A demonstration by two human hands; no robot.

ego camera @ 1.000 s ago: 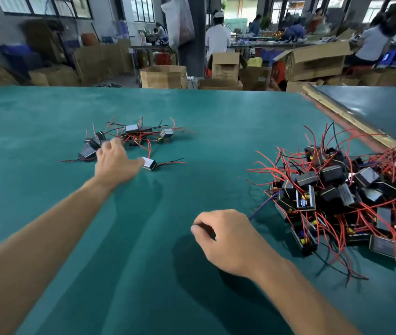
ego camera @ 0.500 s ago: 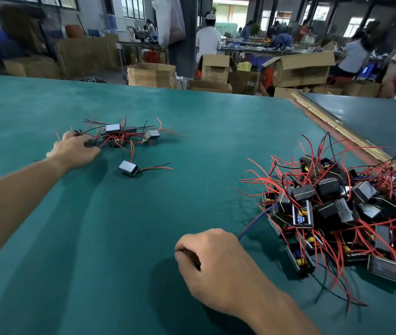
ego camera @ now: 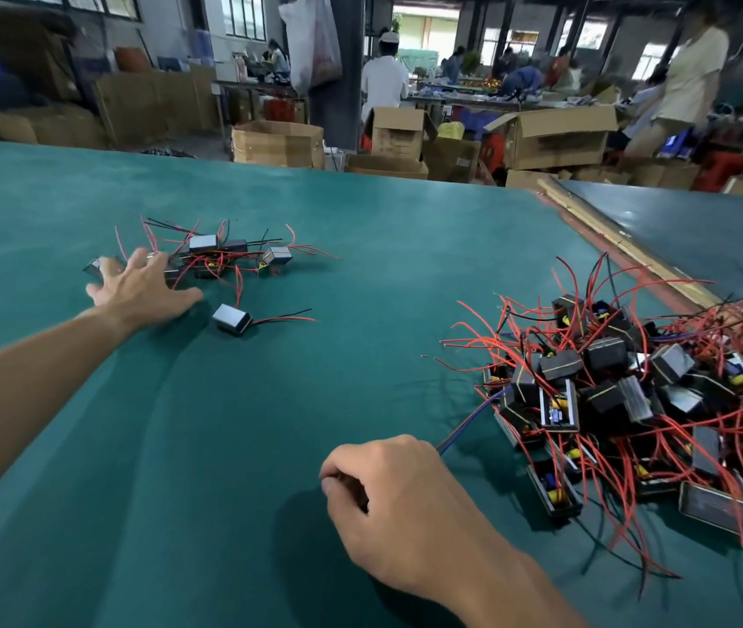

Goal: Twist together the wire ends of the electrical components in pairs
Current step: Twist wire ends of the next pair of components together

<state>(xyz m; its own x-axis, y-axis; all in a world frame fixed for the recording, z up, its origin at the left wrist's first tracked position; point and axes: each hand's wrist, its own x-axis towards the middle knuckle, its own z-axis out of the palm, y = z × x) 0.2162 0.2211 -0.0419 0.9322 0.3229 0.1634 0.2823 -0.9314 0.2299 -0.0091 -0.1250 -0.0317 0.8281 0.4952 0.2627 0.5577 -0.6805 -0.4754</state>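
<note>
Electrical components (ego camera: 632,392) with red and black wires lie in a big tangled pile on the right of the green table (ego camera: 269,446), and a small cluster (ego camera: 220,256) of them sits far left.

The left hand (ego camera: 143,294) reaches out flat on the table with its fingers spread and relaxed, fingertips touching the near left edge of the small cluster and holding nothing. One lone component (ego camera: 232,318) lies just right of that hand, apart from the cluster, its wires trailing right. The right hand (ego camera: 401,505) rests near the front of the table with its fingers curled in, gripping the end of a blue wire (ego camera: 469,423) that runs from the near edge of the big pile. Cardboard boxes (ego camera: 276,142) stand beyond the table's far edge.
</note>
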